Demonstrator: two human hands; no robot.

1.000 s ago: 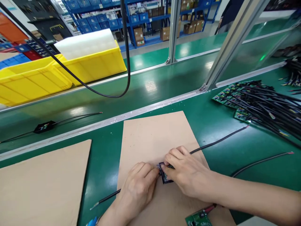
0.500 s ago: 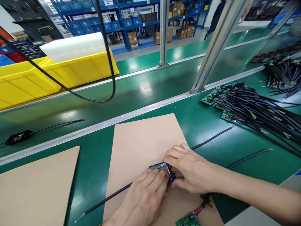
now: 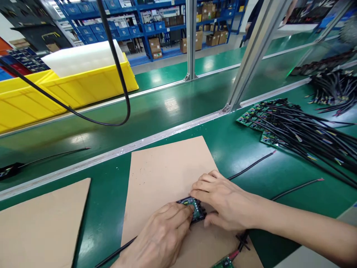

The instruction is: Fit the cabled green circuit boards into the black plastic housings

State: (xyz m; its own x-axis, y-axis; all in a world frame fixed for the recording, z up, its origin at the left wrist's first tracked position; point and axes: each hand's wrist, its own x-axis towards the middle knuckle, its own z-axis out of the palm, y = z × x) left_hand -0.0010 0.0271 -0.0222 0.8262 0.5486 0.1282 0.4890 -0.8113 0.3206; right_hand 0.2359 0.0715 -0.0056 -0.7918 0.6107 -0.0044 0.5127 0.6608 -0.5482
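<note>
Since half a second ago, the small circuit board [image 3: 193, 208] has tipped from standing on edge to lying nearly flat, green face up, and the black unit on the conveyor belt [image 3: 167, 108] has slid left until only its end [image 3: 8, 170] shows at the frame edge. We see the board resting on the middle cardboard sheet [image 3: 164, 167], pinched between both hands. Our left hand [image 3: 161, 234] curls over it from below, fingertips pressing its near left edge. Our right hand [image 3: 223, 201] closes on its right side, thumb under the edge and fingers laid across the top. A black cable [image 3: 251, 165] runs out from under the right hand across the green tabletop [image 3: 240, 145] to a red-tipped end, and another black cable [image 3: 114, 254] leaves below the left hand toward the lower left. A second red-tipped cable [image 3: 298, 188] lies near the right forearm. At the bottom edge, the corner of another green board [image 3: 224, 263] shows with red and black wires. A second cardboard sheet [image 3: 41, 223] lies to the left. Far right, a heap of boards with black leads [image 3: 292, 126] covers the tabletop. Beyond the belt sit yellow bins [image 3: 69, 89], with a thick black cable [image 3: 122, 93] hanging in front of them.
</note>
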